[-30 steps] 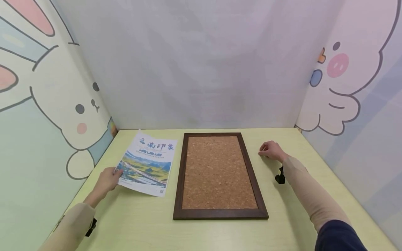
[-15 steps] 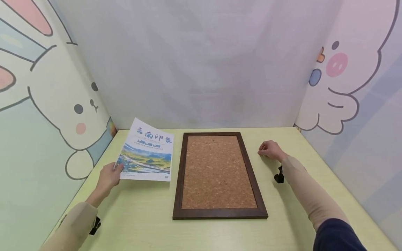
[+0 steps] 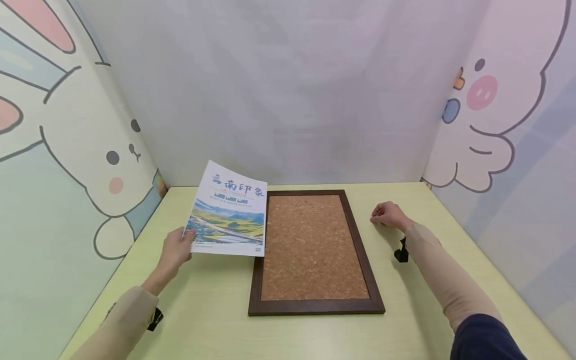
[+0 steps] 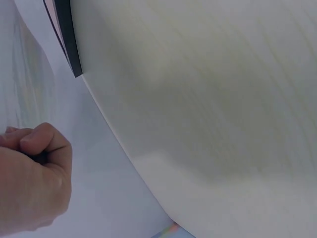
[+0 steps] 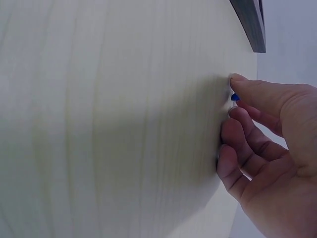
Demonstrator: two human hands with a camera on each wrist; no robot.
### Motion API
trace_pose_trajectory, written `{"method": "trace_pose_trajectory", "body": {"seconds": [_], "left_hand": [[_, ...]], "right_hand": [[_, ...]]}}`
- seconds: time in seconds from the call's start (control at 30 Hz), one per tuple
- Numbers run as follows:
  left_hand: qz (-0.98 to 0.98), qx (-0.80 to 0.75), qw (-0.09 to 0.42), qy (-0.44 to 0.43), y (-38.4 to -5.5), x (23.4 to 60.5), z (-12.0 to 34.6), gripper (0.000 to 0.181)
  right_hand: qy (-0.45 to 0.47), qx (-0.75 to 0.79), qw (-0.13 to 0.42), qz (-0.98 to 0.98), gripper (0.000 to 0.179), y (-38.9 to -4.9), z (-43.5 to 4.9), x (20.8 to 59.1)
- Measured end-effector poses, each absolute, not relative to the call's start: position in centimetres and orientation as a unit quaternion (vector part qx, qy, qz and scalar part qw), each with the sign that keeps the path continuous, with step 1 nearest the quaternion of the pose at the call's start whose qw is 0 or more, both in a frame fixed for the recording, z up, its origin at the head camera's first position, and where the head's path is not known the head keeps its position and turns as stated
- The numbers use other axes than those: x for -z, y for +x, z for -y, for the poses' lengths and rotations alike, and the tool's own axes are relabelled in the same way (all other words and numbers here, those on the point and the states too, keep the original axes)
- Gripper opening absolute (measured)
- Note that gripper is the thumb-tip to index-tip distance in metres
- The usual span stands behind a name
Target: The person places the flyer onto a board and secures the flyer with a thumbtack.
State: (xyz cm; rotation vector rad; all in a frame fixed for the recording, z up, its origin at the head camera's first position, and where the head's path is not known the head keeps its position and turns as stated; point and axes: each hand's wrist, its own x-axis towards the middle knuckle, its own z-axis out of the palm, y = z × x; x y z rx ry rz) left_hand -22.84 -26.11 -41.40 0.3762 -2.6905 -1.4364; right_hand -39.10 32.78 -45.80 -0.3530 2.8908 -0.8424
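My left hand (image 3: 177, 248) holds a printed poster (image 3: 229, 212) by its lower left edge, thumb on the front. Blue Chinese characters and a mountain landscape fill its face. The sheet is raised off the table, and its right edge overlaps the left side of a cork board (image 3: 315, 250) with a dark wooden frame. To the right of the board, my right hand (image 3: 390, 216) is low at the tabletop. In the right wrist view, its thumb and forefinger pinch a small blue push pin (image 5: 235, 97), mostly hidden by the fingers.
The pale wooden table (image 3: 315, 335) runs back to a grey-white curtain wall (image 3: 288, 100). Side panels printed with a cartoon rabbit (image 3: 103, 150) and a cartoon chick (image 3: 490, 120) bound it left and right.
My left hand has raised the poster, tilting its face up towards me, then carried it right until it overlaps the board's frame. The right hand and the cork board stay put.
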Motion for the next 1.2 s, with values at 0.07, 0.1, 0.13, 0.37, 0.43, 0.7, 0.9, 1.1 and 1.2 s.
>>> {"method": "trace_pose_trajectory", "body": {"seconds": [0.07, 0.1, 0.13, 0.37, 0.43, 0.7, 0.9, 1.1, 1.2], "left_hand": [[0.871, 0.475, 0.034, 0.117, -22.9, 41.5, 25.3, 0.041], [0.869, 0.48, 0.034, 0.115, -22.9, 41.5, 24.9, 0.04], [0.868, 0.483, 0.032, 0.112, -22.9, 41.4, 24.4, 0.04], [0.857, 0.506, 0.026, 0.088, -22.8, 41.1, 20.5, 0.037], [0.857, 0.509, 0.028, 0.081, -22.8, 41.2, 19.6, 0.037], [0.85, 0.523, 0.029, 0.053, -23.0, 41.7, 16.7, 0.034], [0.844, 0.535, 0.021, 0.041, -23.0, 42.2, 14.7, 0.033], [0.832, 0.554, -0.003, 0.027, -22.7, 42.6, 12.7, 0.034], [0.826, 0.563, -0.013, 0.023, -22.4, 42.8, 11.7, 0.033]], "right_hand": [[-0.116, 0.279, 0.057, -0.952, 0.019, -39.0, -32.7, 45.8], [-0.116, 0.28, 0.057, -0.951, 0.019, -39.0, -32.8, 45.9], [-0.116, 0.281, 0.057, -0.951, 0.018, -38.9, -32.8, 45.9], [-0.114, 0.28, 0.057, -0.952, 0.018, -38.8, -33.0, 46.1], [-0.114, 0.282, 0.059, -0.951, 0.018, -38.8, -32.9, 46.1], [-0.118, 0.287, 0.055, -0.949, 0.017, -38.8, -32.8, 46.0], [-0.121, 0.284, 0.051, -0.95, 0.016, -38.7, -32.9, 45.8], [-0.123, 0.278, 0.046, -0.952, 0.016, -38.8, -32.9, 45.8], [-0.122, 0.281, 0.044, -0.951, 0.015, -38.7, -32.8, 45.8]]}}
